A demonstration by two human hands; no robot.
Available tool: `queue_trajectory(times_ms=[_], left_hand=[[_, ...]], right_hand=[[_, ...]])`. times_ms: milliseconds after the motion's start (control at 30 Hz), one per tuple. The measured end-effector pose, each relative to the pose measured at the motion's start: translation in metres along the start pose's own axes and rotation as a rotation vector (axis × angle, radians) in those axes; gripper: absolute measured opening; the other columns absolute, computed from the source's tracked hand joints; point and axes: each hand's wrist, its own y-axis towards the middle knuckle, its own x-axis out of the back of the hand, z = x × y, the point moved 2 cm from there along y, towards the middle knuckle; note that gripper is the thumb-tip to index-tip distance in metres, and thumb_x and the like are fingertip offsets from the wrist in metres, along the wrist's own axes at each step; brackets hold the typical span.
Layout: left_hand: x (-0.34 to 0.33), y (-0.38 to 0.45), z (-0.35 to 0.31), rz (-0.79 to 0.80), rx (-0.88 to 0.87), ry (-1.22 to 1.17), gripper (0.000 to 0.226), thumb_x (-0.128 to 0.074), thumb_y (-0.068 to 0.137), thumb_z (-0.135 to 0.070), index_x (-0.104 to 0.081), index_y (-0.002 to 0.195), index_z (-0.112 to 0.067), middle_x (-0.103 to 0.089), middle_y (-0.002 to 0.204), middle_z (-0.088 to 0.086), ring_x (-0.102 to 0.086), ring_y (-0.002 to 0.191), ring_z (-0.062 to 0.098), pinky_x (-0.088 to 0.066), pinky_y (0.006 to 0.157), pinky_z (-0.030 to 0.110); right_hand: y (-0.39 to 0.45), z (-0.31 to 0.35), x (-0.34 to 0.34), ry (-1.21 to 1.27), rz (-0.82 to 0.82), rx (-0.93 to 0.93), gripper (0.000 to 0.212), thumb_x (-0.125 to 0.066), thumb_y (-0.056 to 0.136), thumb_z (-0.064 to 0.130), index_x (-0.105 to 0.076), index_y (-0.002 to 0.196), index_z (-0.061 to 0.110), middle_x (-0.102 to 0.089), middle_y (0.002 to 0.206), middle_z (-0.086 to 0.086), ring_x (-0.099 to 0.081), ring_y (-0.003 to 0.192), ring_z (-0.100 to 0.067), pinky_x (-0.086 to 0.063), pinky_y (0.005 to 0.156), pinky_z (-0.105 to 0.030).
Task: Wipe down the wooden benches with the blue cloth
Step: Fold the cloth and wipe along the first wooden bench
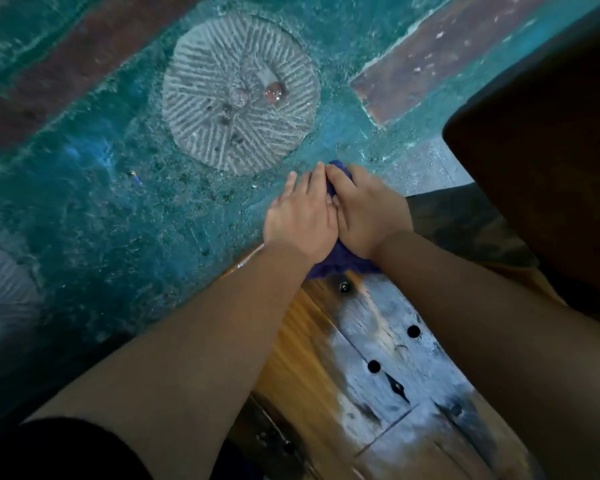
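A wooden bench [371, 344] of orange-brown planks with a pale worn patch and dark bolt holes runs from the bottom right up to the middle. At its far end lies the blue cloth [340, 261], bunched up and mostly hidden. My left hand [300, 216] lies flat on the cloth with straight fingers. My right hand [366, 211] rests beside it, touching it, its fingers bent over the cloth's far edge. Both forearms reach in from the bottom.
Beyond the bench end lies a teal painted floor with a round ribbed stone disc [239, 93] set in it. A dark wooden table corner [541, 174] overhangs at the right. A reddish-brown strip [440, 57] crosses the floor at the upper right.
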Motion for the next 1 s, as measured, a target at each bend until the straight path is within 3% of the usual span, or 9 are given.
queue_trajectory(times_ms=[267, 367, 533, 633, 700, 767, 833, 900, 1000], left_hand=[[0.002, 0.002, 0.002, 0.007, -0.028, -0.077, 0.065, -0.013, 0.088, -0.044, -0.034, 0.142, -0.014, -0.05, 0.14, 0.007, -0.05, 0.127, 0.027, -0.045, 0.097, 0.043], [0.002, 0.004, 0.002, -0.034, -0.046, -0.07, 0.057, -0.018, 0.09, -0.042, -0.039, 0.136, -0.014, -0.058, 0.126, 0.006, -0.06, 0.11, 0.026, -0.05, 0.084, 0.041], [0.0, 0.005, 0.008, -0.053, -0.097, -0.057, 0.046, -0.021, 0.091, -0.041, -0.038, 0.127, -0.017, -0.058, 0.113, 0.003, -0.063, 0.095, 0.027, -0.049, 0.07, 0.041], [-0.001, 0.008, 0.013, 0.003, -0.145, -0.093, 0.052, -0.028, 0.097, -0.04, -0.027, 0.143, -0.017, -0.045, 0.139, 0.007, -0.059, 0.11, 0.032, -0.048, 0.078, 0.047], [0.001, -0.007, 0.022, 0.044, -0.11, -0.117, 0.064, -0.034, 0.098, -0.046, -0.016, 0.152, -0.016, -0.028, 0.155, 0.011, -0.049, 0.126, 0.035, -0.046, 0.092, 0.05], [-0.001, -0.035, 0.031, 0.038, -0.152, -0.038, 0.079, -0.044, 0.094, -0.054, -0.016, 0.153, -0.009, -0.026, 0.157, 0.016, -0.04, 0.134, 0.034, -0.038, 0.105, 0.045], [0.006, -0.057, 0.037, 0.07, -0.146, 0.011, 0.084, -0.053, 0.091, -0.053, -0.019, 0.152, -0.007, -0.027, 0.157, 0.015, -0.035, 0.138, 0.031, -0.032, 0.11, 0.04], [0.018, -0.063, 0.035, 0.135, -0.079, 0.075, 0.072, -0.058, 0.093, -0.043, -0.027, 0.149, -0.01, -0.035, 0.153, 0.013, -0.041, 0.134, 0.031, -0.039, 0.105, 0.042], [0.053, -0.065, 0.027, 0.18, -0.07, 0.27, 0.035, -0.052, 0.094, -0.014, -0.044, 0.128, -0.01, -0.056, 0.127, 0.016, -0.058, 0.114, 0.039, -0.048, 0.087, 0.046]], right_hand=[[0.003, 0.0, 0.0, 0.026, 0.059, -0.022, 0.054, -0.025, 0.097, 0.046, -0.036, 0.146, 0.025, -0.051, 0.134, -0.008, -0.058, 0.099, -0.034, -0.052, 0.069, -0.044], [0.004, -0.001, -0.001, 0.015, 0.07, -0.036, 0.055, -0.025, 0.097, 0.045, -0.037, 0.146, 0.024, -0.051, 0.134, -0.008, -0.058, 0.101, -0.034, -0.052, 0.069, -0.043], [0.002, -0.001, -0.001, 0.015, 0.072, -0.025, 0.057, -0.021, 0.096, 0.046, -0.033, 0.148, 0.025, -0.051, 0.135, -0.006, -0.058, 0.101, -0.032, -0.052, 0.069, -0.044], [0.004, -0.001, 0.001, 0.048, 0.034, -0.029, 0.056, -0.026, 0.097, 0.044, -0.029, 0.149, 0.025, -0.049, 0.135, -0.008, -0.056, 0.104, -0.034, -0.051, 0.071, -0.045], [0.002, -0.001, 0.002, 0.088, 0.084, -0.002, 0.061, -0.031, 0.098, 0.045, -0.023, 0.153, 0.02, -0.041, 0.144, -0.011, -0.05, 0.117, -0.034, -0.049, 0.086, -0.049], [-0.016, -0.006, -0.001, 0.046, 0.157, 0.048, 0.075, -0.042, 0.097, 0.05, -0.015, 0.156, 0.013, -0.023, 0.157, -0.017, -0.037, 0.133, -0.039, -0.038, 0.107, -0.051], [-0.038, -0.006, 0.003, -0.05, 0.19, 0.076, 0.084, -0.055, 0.093, 0.05, -0.015, 0.156, 0.01, -0.015, 0.159, -0.025, -0.031, 0.135, -0.045, -0.03, 0.112, -0.052], [-0.058, 0.002, 0.01, -0.189, 0.185, 0.043, 0.077, -0.059, 0.093, 0.043, -0.023, 0.154, 0.013, -0.029, 0.152, -0.027, -0.04, 0.123, -0.045, -0.036, 0.104, -0.05], [-0.07, 0.027, 0.027, -0.31, 0.302, 0.039, 0.056, -0.056, 0.093, 0.026, -0.036, 0.144, 0.018, -0.047, 0.126, -0.019, -0.052, 0.105, -0.04, -0.045, 0.082, -0.044]])
